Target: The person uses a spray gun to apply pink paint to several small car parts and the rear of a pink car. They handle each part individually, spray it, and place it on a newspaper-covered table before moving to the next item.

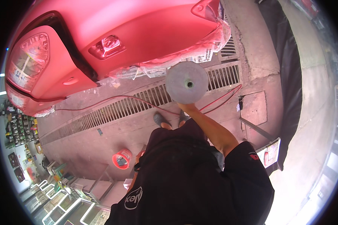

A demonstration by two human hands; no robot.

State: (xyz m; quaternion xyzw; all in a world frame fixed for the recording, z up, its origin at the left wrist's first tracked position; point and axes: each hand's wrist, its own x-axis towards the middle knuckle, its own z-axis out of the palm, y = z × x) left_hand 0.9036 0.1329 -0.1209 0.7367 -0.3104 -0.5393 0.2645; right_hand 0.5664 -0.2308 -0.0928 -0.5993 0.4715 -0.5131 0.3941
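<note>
My right hand point(186, 107) is stretched out ahead, its fingers mostly hidden beneath what looks like a paint spray gun point(178, 80). From above, only its round grey cup lid shows, with a small dark hole in the middle; the gun's body and trigger are covered. Beyond it stands a car body point(146, 41) coated in red, its lower edge masked with newspaper and plastic sheet point(199, 54). A red hose point(139, 99) trails along the floor and passes under my right hand. My left hand point(139, 155) hangs low at my side, partly visible, with its fingers unclear.
A long metal drain grate point(120, 108) crosses the concrete floor by my feet. A red bucket point(122, 159) stands left of me. Dark sheeting point(289, 75) hangs at the right, near a metal bar point(257, 128). Cluttered shelves point(17, 129) line the far left.
</note>
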